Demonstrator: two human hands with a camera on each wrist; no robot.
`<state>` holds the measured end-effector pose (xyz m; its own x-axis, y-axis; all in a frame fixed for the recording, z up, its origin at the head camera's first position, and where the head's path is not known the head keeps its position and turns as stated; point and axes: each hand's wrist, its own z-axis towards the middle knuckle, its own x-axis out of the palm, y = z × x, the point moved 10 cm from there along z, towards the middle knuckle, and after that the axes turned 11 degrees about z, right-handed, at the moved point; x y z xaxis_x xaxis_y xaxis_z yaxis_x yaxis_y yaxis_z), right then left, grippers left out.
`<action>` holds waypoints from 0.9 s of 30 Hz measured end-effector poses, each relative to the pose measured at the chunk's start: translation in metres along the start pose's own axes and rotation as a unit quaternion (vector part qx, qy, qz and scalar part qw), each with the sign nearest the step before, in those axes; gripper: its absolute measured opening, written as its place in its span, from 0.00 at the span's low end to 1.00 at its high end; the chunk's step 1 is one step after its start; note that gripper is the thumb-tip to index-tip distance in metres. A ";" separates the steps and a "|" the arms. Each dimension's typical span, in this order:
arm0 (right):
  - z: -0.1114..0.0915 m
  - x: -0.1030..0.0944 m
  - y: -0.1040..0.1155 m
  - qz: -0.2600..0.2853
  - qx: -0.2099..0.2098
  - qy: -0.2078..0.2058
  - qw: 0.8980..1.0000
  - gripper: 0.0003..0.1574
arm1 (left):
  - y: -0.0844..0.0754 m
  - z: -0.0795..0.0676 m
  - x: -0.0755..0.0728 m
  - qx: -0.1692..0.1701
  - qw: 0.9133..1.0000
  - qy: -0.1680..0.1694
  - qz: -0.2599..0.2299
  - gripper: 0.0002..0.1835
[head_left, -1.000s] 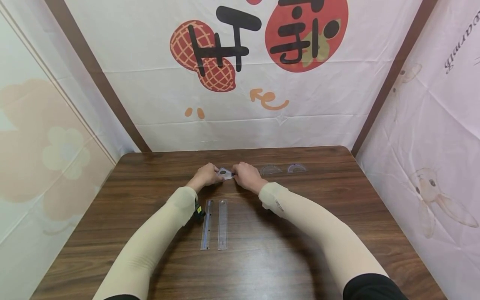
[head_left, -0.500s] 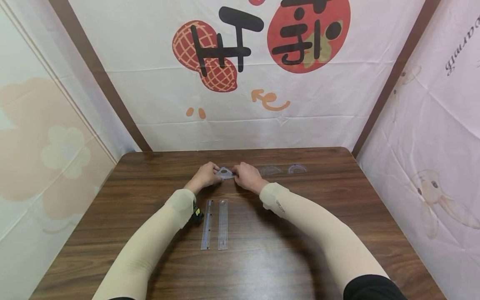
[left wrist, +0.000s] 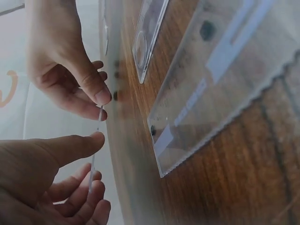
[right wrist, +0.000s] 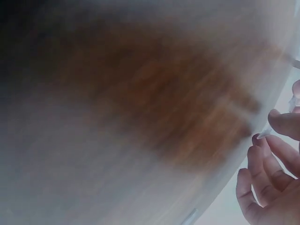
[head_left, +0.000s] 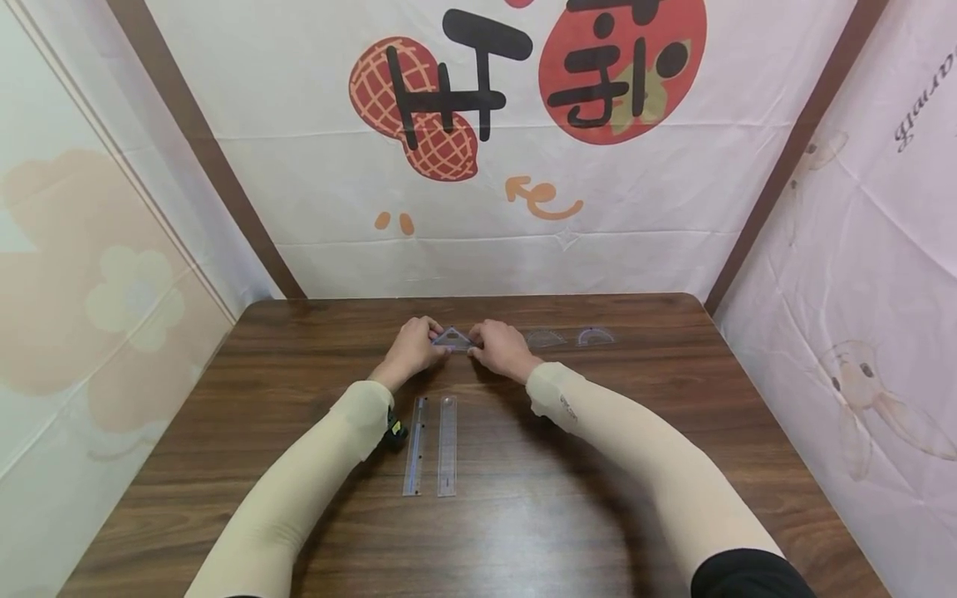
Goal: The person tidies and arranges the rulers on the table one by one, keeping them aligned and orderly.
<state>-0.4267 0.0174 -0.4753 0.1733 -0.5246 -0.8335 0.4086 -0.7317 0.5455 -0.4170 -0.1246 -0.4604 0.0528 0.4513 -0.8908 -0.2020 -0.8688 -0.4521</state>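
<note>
A clear triangular set square (head_left: 453,339) is held between both hands near the far side of the table. My left hand (head_left: 414,346) pinches its left corner between thumb and fingers. At the right corner, my right hand (head_left: 503,347) pinches it with thumb and fingertips. Seen from the left wrist, the set square (left wrist: 93,161) is edge-on, a thin line running from the left hand (left wrist: 56,173) up to the right hand (left wrist: 65,65). In the right wrist view the right hand (right wrist: 274,187) appears at the lower right, with part of the set square out of frame.
Two clear straight rulers lie side by side nearer the body, one with a blue stripe (head_left: 414,448), one plain (head_left: 447,448). Right of the hands lie two protractors, one faint (head_left: 544,338) and one blue-marked (head_left: 596,336). A fabric wall (head_left: 486,266) stands behind the wooden table (head_left: 568,498).
The set square has turned between the hands, so its long side now faces the body and its peak points away. The right hand's fingers have shifted on its corner. Rulers and protractors stay put.
</note>
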 end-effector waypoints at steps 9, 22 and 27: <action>-0.013 -0.018 0.003 0.047 0.004 -0.012 0.999 0.17 | -0.007 -0.007 -0.008 0.025 0.999 -0.024 -0.011 0.21; -0.048 -0.035 0.007 0.052 -0.024 -0.023 0.998 0.18 | -0.025 -0.033 -0.010 0.057 0.997 -0.037 -0.037 0.23; -0.064 -0.040 0.009 0.060 -0.028 -0.030 0.997 0.17 | -0.032 -0.044 -0.009 0.078 0.995 -0.044 -0.044 0.22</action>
<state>-0.3729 0.0596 -0.4428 0.1712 -0.6337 -0.7544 0.4377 -0.6371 0.6344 -0.3677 -0.1095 -0.4401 -0.0077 0.5472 -0.8370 -0.3507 -0.7853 -0.5102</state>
